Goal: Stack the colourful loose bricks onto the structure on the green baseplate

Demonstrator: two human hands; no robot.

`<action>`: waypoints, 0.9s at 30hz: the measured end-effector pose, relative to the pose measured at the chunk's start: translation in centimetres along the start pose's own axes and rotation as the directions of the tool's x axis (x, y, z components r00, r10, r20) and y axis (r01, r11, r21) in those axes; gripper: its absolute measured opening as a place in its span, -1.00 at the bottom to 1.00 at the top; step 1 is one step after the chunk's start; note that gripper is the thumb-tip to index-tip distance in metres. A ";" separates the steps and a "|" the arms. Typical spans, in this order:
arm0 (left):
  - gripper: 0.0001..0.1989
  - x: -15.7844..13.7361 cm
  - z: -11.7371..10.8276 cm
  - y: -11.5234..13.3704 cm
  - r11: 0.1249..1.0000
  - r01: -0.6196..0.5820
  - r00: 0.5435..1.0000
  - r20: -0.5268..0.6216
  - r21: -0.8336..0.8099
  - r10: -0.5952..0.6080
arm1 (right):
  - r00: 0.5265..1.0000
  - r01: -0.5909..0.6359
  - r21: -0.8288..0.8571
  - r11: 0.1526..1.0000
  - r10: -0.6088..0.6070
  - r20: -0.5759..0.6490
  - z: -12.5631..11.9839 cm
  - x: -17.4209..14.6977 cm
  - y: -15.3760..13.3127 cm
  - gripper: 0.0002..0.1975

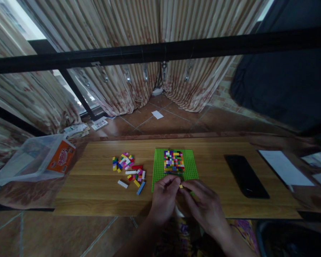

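Where left hand (164, 194) and right hand (205, 200) nearly meet, both apparently pinch a yellow brick (181, 186).

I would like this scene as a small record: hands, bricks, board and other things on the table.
Left hand: fingertips at a small yellow brick
Right hand: fingertips at the same brick; which grip holds it is unclear
Board: green, on the wooden table
Built bricks: many colours, together on the board
Loose bricks: piled and scattered left of the board
Right of board: flat black object

Left fingers (173, 181) and right fingers (189, 185) meet at a yellow brick (181, 186).
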State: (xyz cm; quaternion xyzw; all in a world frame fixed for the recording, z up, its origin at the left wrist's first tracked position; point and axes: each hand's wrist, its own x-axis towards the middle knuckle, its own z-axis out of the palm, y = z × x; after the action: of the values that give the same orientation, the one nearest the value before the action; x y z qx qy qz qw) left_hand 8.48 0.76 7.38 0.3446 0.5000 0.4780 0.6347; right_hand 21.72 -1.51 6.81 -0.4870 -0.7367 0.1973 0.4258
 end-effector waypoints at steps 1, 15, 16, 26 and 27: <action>-0.68 0.1 0.2 0.0 0.999 -0.031 1.000 0.004 0.026 0.031 | 1.000 -0.005 -0.010 1.000 0.005 -0.011 0.0 0.1 0.1 -0.84; -0.81 2.1 0.5 0.3 0.998 -0.038 0.990 0.137 0.052 0.030 | 0.990 -0.144 0.187 0.972 0.144 0.014 -0.6 1.6 1.9 -0.85; -0.81 2.3 0.4 0.4 0.996 -0.056 0.990 0.137 0.073 0.045 | 0.988 -0.149 0.203 0.968 0.151 0.008 -0.6 1.9 2.2 -0.86; -0.81 11.4 -3.4 1.9 0.717 -0.352 0.916 0.063 0.601 0.397 | 0.906 -0.305 0.380 0.873 0.389 -0.165 1.8 7.6 9.7 -0.83; -0.80 12.5 -3.5 2.1 0.700 -0.362 0.918 0.104 0.615 0.383 | 0.904 -0.316 0.396 0.862 0.400 -0.149 2.2 7.9 10.1 -0.83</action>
State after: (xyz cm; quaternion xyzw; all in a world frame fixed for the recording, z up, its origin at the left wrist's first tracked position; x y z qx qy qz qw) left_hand 5.07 13.11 4.59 0.6206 0.5593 0.4093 0.3668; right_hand 24.23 10.30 1.91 -0.5480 -0.5301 0.3489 0.5449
